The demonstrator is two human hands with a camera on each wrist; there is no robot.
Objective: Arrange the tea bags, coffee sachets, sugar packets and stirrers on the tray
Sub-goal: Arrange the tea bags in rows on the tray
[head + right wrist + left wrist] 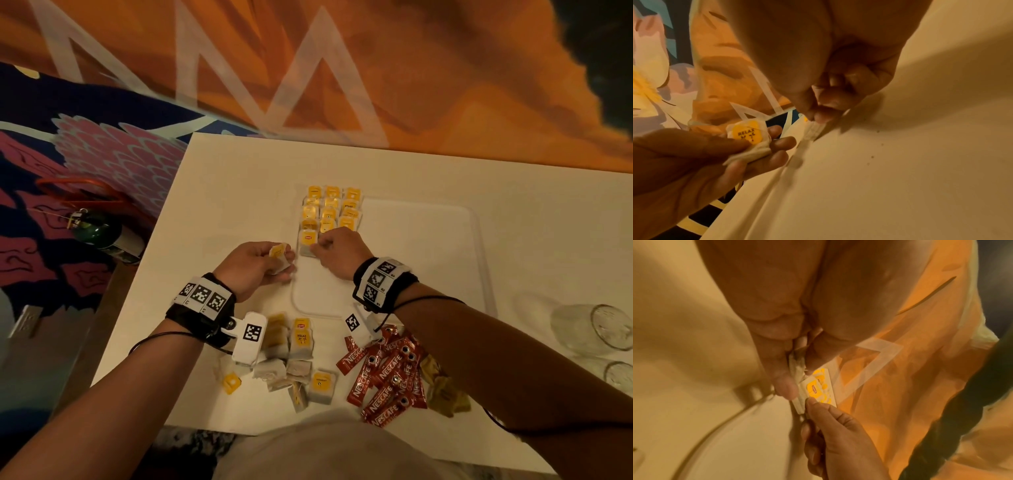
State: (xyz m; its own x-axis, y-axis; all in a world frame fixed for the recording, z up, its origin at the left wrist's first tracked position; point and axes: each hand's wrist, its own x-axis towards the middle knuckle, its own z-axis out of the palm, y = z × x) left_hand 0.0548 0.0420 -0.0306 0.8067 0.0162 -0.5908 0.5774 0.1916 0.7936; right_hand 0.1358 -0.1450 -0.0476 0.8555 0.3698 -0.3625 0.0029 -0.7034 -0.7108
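— Setting a tea bag (307,244) down at the near end of the rows: my right hand (337,253) pinches its corner, thumb and curled fingers closed on the paper, right where it meets the tray (481,240).

— And the next one?

— Already in my left hand (255,265). Its grip is clamped on a spare tea bag (279,256) with a yellow RELAX tag, held just off the tray's left rim. So the empty spot lies to the right of that grip, and the left hand is nearer to it than to anything else.

— What's on the tray so far?

— Three rows of tea bags (330,209) running along its left side, from the far corner toward me. The rest of the tray I see bare.

— Still off it?

— Loose tea bags (296,359) near the surface's front edge, red coffee sachets (387,373) beside them, brownish packets (445,394) further right, probably sugar. Stirrers I can't pick out.
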